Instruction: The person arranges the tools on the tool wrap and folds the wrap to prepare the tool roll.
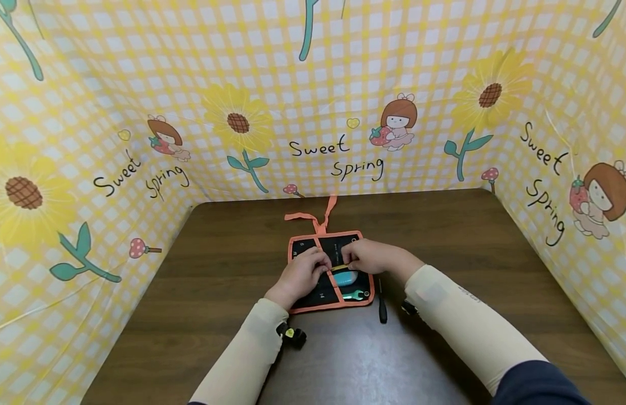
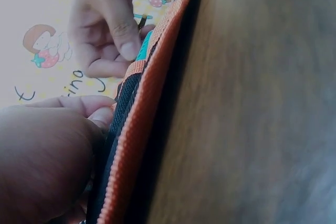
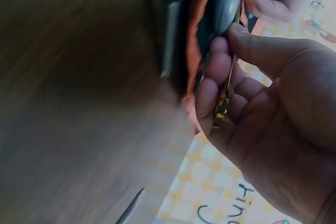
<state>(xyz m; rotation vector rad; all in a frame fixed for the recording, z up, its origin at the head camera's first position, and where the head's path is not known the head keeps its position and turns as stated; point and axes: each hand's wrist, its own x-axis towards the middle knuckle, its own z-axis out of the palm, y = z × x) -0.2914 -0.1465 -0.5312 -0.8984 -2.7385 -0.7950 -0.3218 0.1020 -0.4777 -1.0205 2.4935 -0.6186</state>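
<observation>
On the table a black tool pouch with orange trim lies spread out. My right hand pinches a thin gold-coloured metal tool between thumb and fingers. One end of that tool reaches toward the orange strap across the pouch; its exact kind cannot be told. My left hand pinches the strap's edge with thumb and forefinger. Just below the gold tool, a teal-and-grey rounded tool is tucked under the strap. Nearer me sits a green open-end wrench, also under it.
A screwdriver with a black handle lies right of the pouch, close to its edge. Orange tie ribbons stretch from the pouch's far side. Behind the table hangs a yellow checked cloth, which also covers both sides.
</observation>
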